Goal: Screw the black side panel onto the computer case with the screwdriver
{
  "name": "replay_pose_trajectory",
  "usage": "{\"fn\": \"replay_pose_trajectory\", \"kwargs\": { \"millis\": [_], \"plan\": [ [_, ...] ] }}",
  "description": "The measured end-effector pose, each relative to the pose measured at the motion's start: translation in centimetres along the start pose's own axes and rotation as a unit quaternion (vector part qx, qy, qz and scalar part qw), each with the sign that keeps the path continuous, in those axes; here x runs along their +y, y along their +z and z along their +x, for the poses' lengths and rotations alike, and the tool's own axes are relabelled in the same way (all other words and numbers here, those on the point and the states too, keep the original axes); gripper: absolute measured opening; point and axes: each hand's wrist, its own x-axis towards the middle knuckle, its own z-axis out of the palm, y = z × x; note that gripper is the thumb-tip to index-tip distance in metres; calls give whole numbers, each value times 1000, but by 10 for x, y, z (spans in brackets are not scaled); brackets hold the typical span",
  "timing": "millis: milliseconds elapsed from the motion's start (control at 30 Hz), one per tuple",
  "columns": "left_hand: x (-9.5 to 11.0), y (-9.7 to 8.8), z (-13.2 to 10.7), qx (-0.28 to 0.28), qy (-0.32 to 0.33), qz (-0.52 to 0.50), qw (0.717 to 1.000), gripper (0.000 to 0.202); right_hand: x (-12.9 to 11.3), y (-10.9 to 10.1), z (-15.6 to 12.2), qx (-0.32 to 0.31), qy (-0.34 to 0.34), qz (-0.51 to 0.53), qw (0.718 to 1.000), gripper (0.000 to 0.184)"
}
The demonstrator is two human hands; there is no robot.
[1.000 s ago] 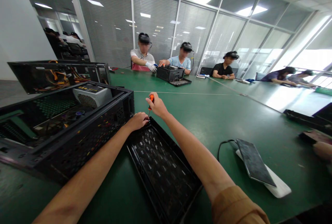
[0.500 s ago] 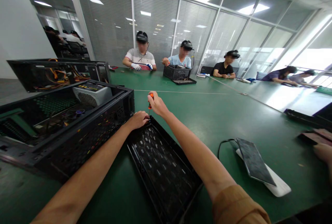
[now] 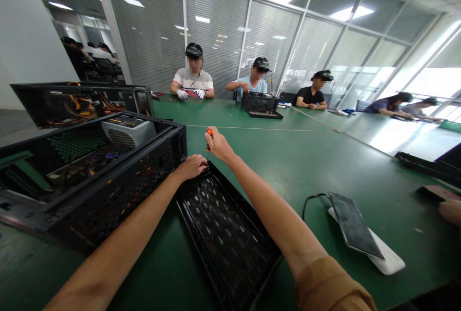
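Observation:
My right hand (image 3: 219,145) is closed round an orange-handled screwdriver (image 3: 208,139), held upright with its tip at the far corner of a black perforated side panel (image 3: 226,234) lying flat on the green table (image 3: 298,157). My left hand (image 3: 192,166) rests on that same far corner, fingers curled over the panel's edge beside the screwdriver tip. An open black computer case (image 3: 108,176) stands just left of the panel, its power supply (image 3: 126,130) visible inside.
A dark tablet on a white block (image 3: 356,234) with a black cable lies to the right. A second open case (image 3: 79,102) stands behind the first. Three people sit at the table's far side, one with another black case (image 3: 260,103). More people and parts are at the right.
My hands and the screwdriver have stayed almost still. Across the table, the black case has been slid to the right and the person in gloves has drawn both hands back.

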Motion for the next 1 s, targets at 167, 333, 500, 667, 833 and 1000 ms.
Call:
{"fn": "replay_pose_trajectory", "kwargs": {
  "millis": [167, 333, 500, 667, 833, 1000],
  "plan": [
    [-1, 0, 0, 2, -2, -3, 1000, 15, -2, -3, -1, 2, 6, 7, 1000, 25],
    [1, -1, -1, -1, -4, -4, 1000, 15, -3, -2, 1, 19, 15, -32, 999, 25],
    [2, -3, 0, -4, -5, -3, 1000, 14, 3, 4, 7, 34, 81, -44, 995, 30],
    [1, -1, 1, -2, -5, -3, 1000, 13, 1, 3, 9, 12, 69, -15, 997, 26],
    [-1, 1, 0, 2, -1, -4, 1000, 15, -1, -2, 8, -13, 55, 6, 998, 22],
    [-1, 1, -1, 5, 2, -6, 1000, 15, -1, 0, 6, 10, 56, -15, 998, 25]
  ]
}}
